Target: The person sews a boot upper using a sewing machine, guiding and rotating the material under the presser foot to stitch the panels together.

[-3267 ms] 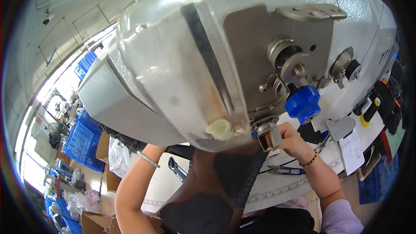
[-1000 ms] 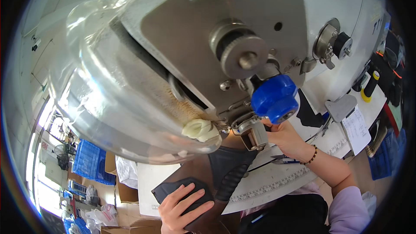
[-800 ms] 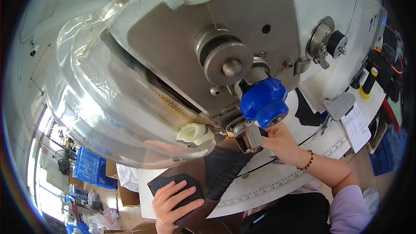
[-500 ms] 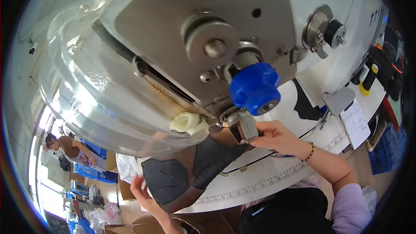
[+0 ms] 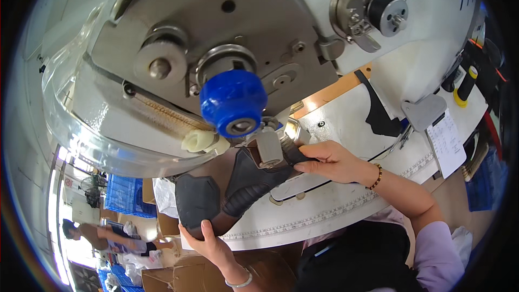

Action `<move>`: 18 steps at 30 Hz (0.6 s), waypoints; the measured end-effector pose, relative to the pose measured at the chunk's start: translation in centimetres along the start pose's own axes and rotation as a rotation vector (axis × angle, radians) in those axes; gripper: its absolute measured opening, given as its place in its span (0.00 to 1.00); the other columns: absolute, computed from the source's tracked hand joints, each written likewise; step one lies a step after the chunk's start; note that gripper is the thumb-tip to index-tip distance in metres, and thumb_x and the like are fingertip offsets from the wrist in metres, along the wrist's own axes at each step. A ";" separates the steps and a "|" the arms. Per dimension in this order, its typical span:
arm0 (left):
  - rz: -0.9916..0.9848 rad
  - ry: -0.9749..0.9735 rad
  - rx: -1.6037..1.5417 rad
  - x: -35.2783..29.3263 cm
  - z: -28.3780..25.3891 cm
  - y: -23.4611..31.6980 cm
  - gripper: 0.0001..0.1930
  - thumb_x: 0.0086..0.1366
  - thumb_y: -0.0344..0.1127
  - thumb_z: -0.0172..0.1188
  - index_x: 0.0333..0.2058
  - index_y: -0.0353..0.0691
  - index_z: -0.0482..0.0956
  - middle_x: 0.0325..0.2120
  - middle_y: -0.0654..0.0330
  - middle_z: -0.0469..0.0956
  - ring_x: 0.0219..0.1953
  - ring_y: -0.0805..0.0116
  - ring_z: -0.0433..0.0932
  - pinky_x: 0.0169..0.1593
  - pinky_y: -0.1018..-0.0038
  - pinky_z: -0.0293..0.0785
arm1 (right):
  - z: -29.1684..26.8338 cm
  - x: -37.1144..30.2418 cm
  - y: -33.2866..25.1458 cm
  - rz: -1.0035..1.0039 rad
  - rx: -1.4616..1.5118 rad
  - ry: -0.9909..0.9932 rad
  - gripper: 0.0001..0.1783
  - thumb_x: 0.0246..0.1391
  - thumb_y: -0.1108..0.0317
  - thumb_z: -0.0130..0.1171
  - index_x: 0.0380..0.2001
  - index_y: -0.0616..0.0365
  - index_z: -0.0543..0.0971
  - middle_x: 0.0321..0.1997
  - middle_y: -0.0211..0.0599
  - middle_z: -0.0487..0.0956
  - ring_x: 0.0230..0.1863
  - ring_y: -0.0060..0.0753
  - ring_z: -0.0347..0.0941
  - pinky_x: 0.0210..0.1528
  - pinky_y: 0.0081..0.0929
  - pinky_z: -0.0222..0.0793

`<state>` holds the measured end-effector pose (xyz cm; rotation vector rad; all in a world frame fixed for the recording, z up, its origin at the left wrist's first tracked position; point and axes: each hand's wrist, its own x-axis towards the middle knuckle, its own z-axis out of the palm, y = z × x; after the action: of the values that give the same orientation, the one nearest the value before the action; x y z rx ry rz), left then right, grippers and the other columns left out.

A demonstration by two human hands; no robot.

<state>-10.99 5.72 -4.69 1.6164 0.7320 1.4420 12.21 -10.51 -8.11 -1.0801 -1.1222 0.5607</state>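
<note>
Holding dark padded piece (image 5: 198, 197) near left edge of worktop (image 5: 340, 203). Left hand (image 5: 216, 250): fingers grasping outer end. Right hand (image 5: 340, 162): fingers pinching end beside sewing machine (image 5: 200, 2).

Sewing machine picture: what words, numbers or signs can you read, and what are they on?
Sewing machine: dark letters on its white body; I won't copy them.
White paper: handwriting, too small to read.
Ruler strip along the table edge: marks too small to read.
Far wall sign: reddish, too small to read.
Brown and black piece: no writing that I can see.
</note>
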 end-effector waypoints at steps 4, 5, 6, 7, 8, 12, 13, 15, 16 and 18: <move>-0.020 -0.038 -0.102 -0.5 0.5 0.3 0.33 0.56 0.36 0.60 0.55 0.28 0.57 0.47 0.51 0.66 0.47 0.62 0.67 0.54 0.69 0.60 | -0.3 -0.3 0.1 0.019 0.007 0.001 0.08 0.56 0.71 0.55 0.34 0.66 0.73 0.27 0.23 0.70 0.30 0.11 0.59 0.34 0.13 0.59; -0.021 -0.039 -0.105 -0.6 0.6 0.3 0.33 0.56 0.36 0.60 0.55 0.28 0.57 0.47 0.51 0.66 0.47 0.62 0.67 0.54 0.69 0.60 | -0.2 -0.2 0.3 0.005 0.053 0.007 0.07 0.56 0.71 0.54 0.34 0.64 0.72 0.26 0.23 0.69 0.29 0.12 0.59 0.32 0.13 0.59; -0.032 -0.006 -0.099 -0.8 0.7 0.2 0.32 0.56 0.36 0.60 0.55 0.28 0.57 0.47 0.51 0.66 0.47 0.62 0.67 0.54 0.69 0.60 | -0.2 -0.3 0.4 -0.009 0.099 0.013 0.06 0.56 0.71 0.54 0.33 0.63 0.72 0.25 0.23 0.68 0.29 0.12 0.60 0.30 0.13 0.59; -0.042 0.029 -0.092 -0.8 0.6 0.1 0.32 0.56 0.36 0.60 0.55 0.28 0.58 0.46 0.51 0.66 0.47 0.63 0.67 0.54 0.69 0.60 | -0.1 -0.2 0.4 -0.011 0.096 0.012 0.06 0.56 0.71 0.54 0.33 0.63 0.72 0.25 0.23 0.68 0.29 0.12 0.60 0.30 0.13 0.59; -0.040 0.030 -0.096 -0.8 0.5 0.0 0.32 0.56 0.36 0.60 0.55 0.28 0.58 0.46 0.51 0.66 0.47 0.63 0.67 0.54 0.69 0.60 | -0.1 -0.3 0.4 -0.003 0.143 0.008 0.06 0.56 0.71 0.54 0.33 0.62 0.72 0.26 0.22 0.68 0.30 0.11 0.60 0.30 0.13 0.59; -0.050 0.043 -0.064 -1.1 0.4 0.5 0.31 0.57 0.37 0.60 0.54 0.27 0.58 0.46 0.51 0.66 0.46 0.63 0.67 0.54 0.70 0.60 | 1.3 0.1 0.0 0.005 0.275 0.108 0.07 0.54 0.71 0.57 0.33 0.61 0.73 0.27 0.19 0.70 0.30 0.10 0.61 0.30 0.13 0.61; -0.058 0.034 -0.058 -1.2 0.6 0.7 0.31 0.57 0.37 0.60 0.53 0.27 0.58 0.46 0.51 0.66 0.46 0.64 0.67 0.54 0.71 0.60 | 1.4 0.0 0.0 0.007 0.264 0.099 0.07 0.54 0.71 0.57 0.33 0.61 0.73 0.27 0.19 0.70 0.30 0.10 0.61 0.30 0.13 0.61; -0.072 0.041 -0.032 -1.2 0.8 0.9 0.32 0.57 0.37 0.60 0.54 0.25 0.57 0.47 0.50 0.66 0.47 0.63 0.67 0.54 0.70 0.60 | 1.6 -0.1 0.0 0.010 0.126 0.160 0.09 0.51 0.70 0.60 0.34 0.61 0.75 0.30 0.21 0.73 0.32 0.08 0.64 0.32 0.12 0.63; -0.083 0.037 0.007 -1.1 0.7 0.9 0.33 0.57 0.38 0.60 0.54 0.24 0.57 0.48 0.49 0.65 0.48 0.62 0.66 0.55 0.70 0.59 | 1.8 -0.1 -0.1 0.011 0.121 0.153 0.09 0.51 0.70 0.60 0.34 0.61 0.75 0.30 0.21 0.73 0.32 0.08 0.64 0.32 0.12 0.63; -0.101 0.117 0.089 -1.8 1.1 1.1 0.34 0.57 0.39 0.60 0.55 0.23 0.56 0.49 0.47 0.64 0.49 0.61 0.66 0.55 0.69 0.59 | 1.9 -0.1 -0.4 0.147 0.233 0.223 0.11 0.49 0.70 0.63 0.35 0.62 0.76 0.31 0.21 0.75 0.32 0.08 0.66 0.33 0.11 0.64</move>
<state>-10.33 3.44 -4.61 1.5487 0.9435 1.4579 10.34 -10.01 -7.77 -0.9989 -0.7675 0.6520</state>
